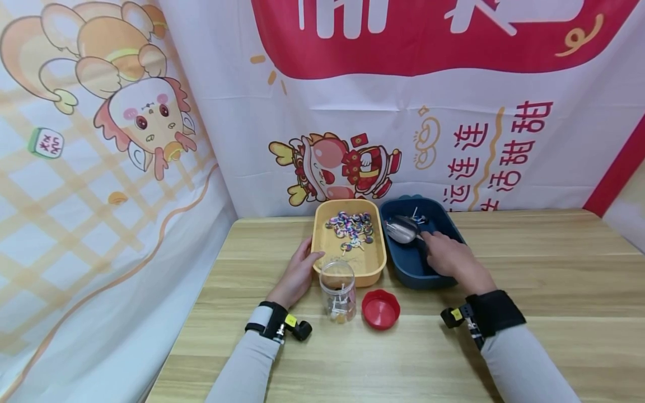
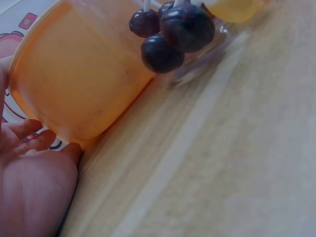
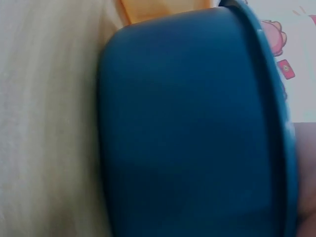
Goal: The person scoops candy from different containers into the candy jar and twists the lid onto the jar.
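Left hand (image 1: 298,275) has the yellow bin (image 1: 372,278) by its left side, thumb over the rim and fingers against the outer wall, with a loose cluster of lollipops (image 1: 347,225) on the bin floor toward the far end. Right hand (image 1: 450,258) is over the blue bin (image 1: 420,281) just beside it, fingers closed round the handle of the metal scoop (image 1: 402,229), whose bowl sits inside that bin near a few more lollipops. Clear jar (image 1: 339,305), partly filled with lollipops, stands upright in front of the yellow bin, red lid (image 1: 381,309) just right of it on the wooden table (image 1: 544,268).
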Demonstrator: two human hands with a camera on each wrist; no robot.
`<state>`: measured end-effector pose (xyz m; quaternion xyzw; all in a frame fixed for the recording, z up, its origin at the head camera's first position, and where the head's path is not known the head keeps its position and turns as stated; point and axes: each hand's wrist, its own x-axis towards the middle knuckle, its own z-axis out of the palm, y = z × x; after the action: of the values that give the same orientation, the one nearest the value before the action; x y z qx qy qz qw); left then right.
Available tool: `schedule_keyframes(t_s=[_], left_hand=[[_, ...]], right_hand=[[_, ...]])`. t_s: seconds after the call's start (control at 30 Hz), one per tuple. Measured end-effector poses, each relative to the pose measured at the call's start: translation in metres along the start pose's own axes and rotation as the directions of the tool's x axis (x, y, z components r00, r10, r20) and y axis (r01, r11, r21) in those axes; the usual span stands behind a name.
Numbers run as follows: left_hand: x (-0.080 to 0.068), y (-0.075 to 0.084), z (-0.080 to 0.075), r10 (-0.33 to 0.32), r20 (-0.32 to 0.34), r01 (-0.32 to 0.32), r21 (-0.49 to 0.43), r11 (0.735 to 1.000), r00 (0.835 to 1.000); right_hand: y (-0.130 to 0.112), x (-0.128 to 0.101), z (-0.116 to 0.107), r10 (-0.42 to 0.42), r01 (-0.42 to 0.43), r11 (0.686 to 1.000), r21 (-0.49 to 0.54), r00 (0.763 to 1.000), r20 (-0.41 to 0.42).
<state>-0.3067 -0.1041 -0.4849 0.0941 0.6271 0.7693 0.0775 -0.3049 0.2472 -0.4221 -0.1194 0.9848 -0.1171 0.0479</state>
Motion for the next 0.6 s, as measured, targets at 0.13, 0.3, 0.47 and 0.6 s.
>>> schedule_keyframes(t_s=[0.13, 0.3, 0.47, 0.6], left_hand=[[0.0010, 0.0001, 0.0009, -0.010, -0.013, 0.010, 0.003, 1.000, 1.000], [0.0013, 0.0006, 0.0012, -0.010, -0.025, 0.010, 0.000, 1.000, 1.000], [0.0004, 0.0018, 0.0027, -0.006, -0.038, 0.005, -0.007, 1.000, 0.999], [0.0000, 0.0016, 0.0029, -0.007, -0.033, 0.007, -0.002, 1.000, 0.999]], right_hand=[[-0.0009, 0.0003, 0.0012, -0.009, 0.009, 0.999, 0.043, 1.000, 0.008], [0.0018, 0.0020, 0.0025, -0.032, 0.030, 0.995, 0.091, 0.999, 0.019], [0.0042, 0.0032, 0.0030, -0.044, 0.042, 0.994, 0.101, 0.999, 0.013], [0.0064, 0.0027, 0.0029, -0.052, 0.052, 0.992, 0.118, 0.999, -0.007]])
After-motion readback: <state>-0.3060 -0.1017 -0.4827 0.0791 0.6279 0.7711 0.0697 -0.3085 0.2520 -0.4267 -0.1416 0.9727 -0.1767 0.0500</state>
